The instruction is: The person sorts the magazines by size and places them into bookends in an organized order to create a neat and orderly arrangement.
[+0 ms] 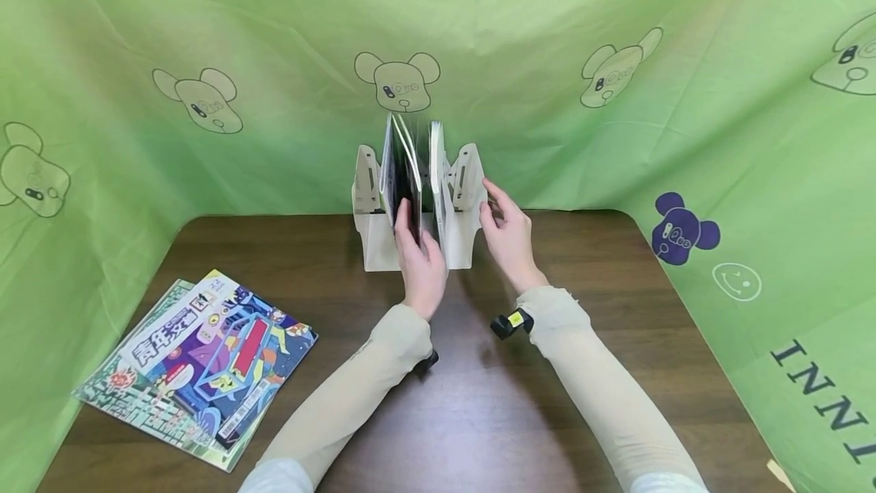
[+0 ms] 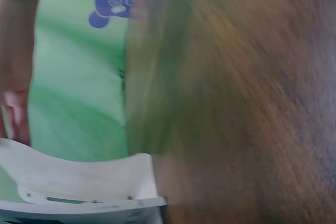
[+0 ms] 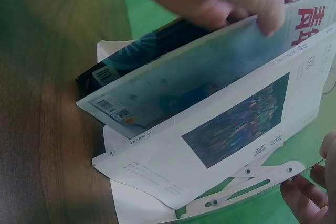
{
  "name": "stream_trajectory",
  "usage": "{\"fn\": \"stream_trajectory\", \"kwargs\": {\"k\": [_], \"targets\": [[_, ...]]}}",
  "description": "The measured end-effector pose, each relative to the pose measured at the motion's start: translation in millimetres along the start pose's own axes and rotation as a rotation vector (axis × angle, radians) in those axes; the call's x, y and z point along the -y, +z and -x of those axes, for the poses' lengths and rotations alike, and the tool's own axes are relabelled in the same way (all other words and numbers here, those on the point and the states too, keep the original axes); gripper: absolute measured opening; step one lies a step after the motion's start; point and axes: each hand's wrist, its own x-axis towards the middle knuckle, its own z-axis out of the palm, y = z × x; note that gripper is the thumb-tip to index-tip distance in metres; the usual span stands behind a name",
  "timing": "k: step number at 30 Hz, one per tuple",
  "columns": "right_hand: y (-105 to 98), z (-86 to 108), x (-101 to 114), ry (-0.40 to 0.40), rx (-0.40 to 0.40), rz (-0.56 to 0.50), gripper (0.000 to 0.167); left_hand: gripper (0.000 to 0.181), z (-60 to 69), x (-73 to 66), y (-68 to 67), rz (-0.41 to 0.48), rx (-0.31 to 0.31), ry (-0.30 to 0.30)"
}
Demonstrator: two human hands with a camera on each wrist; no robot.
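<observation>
A white adjustable book rack (image 1: pixel 383 249) stands against the back, holding upright magazines. My left hand (image 1: pixel 419 272) reaches into it and pinches the middle magazine (image 3: pixel 210 72), thumb on one face and fingers on the other. To its left leans a dark-covered magazine (image 3: pixel 134 53); to its right is a white magazine (image 3: pixel 173 156) with a picture on its cover. My right hand (image 1: pixel 509 242) grips the front edge of the rack's right side panel (image 1: pixel 468 177). The left wrist view catches the panel's curved edge and part of the right hand (image 2: pixel 18 114).
On the table's left lie a colourful magazine (image 1: pixel 226 356) and, partly under it, a green-patterned magazine (image 1: pixel 147 405). A green cloth (image 1: pixel 287 112) with bear-head prints hangs around the brown wooden table (image 1: pixel 588 265).
</observation>
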Motion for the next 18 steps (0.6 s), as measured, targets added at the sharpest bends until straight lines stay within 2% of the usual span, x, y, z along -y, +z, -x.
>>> {"fn": "stream_trajectory", "kwargs": {"k": [3,8,11,18], "targets": [[0.3,0.1,0.4,0.003,0.005,0.002,0.041,0.059,2.7,-10.4,-5.1,0.094,-0.011,0.055],[0.6,-0.4,0.6,-0.001,0.01,0.003,0.042,0.061,5.8,-26.1,-17.1,0.169,-0.001,0.144],[0.8,-0.9,0.8,0.001,0.011,-0.001,0.042,0.059,4.5,-30.3,-26.0,0.162,-0.002,0.18],[0.8,-1.4,-2.8,0.016,0.013,-0.004,0.042,0.048,0.5,-29.0,-49.1,0.023,-0.03,0.249]]}}
